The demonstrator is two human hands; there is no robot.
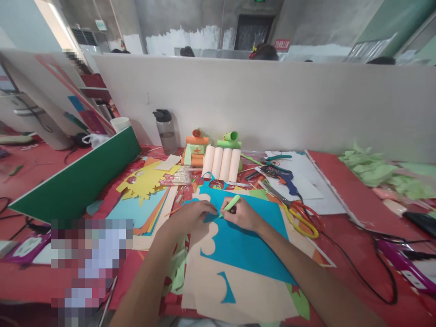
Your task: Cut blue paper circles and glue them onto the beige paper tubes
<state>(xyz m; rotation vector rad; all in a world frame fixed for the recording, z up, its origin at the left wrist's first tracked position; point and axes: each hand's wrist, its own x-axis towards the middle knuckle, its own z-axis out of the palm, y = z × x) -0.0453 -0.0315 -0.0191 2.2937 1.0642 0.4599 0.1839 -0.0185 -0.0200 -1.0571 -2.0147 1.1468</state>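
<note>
My right hand (241,215) is closed around a light green pen-shaped tool (233,202), its lower end at the blue paper (252,254). Whether it is a marker or a cutter, I cannot tell. My left hand (195,214) rests palm down at the sheet's left edge, fingers stretched toward the tool's tip and nothing in its grasp. Scalloped shapes are cut out along that edge. Beneath lies beige paper (259,299), bearing a loose blue scrap (227,288). Blue ring-shaped cutouts (215,182) lie just beyond my hands.
Yellow-handled scissors (303,225) and a blue glue gun (288,181) lie to the right. Rolled paper tubes (221,163) and a water bottle (166,132) stand behind. At left are yellow cut paper (145,181), coloured sheets (132,209) and a green board (81,177).
</note>
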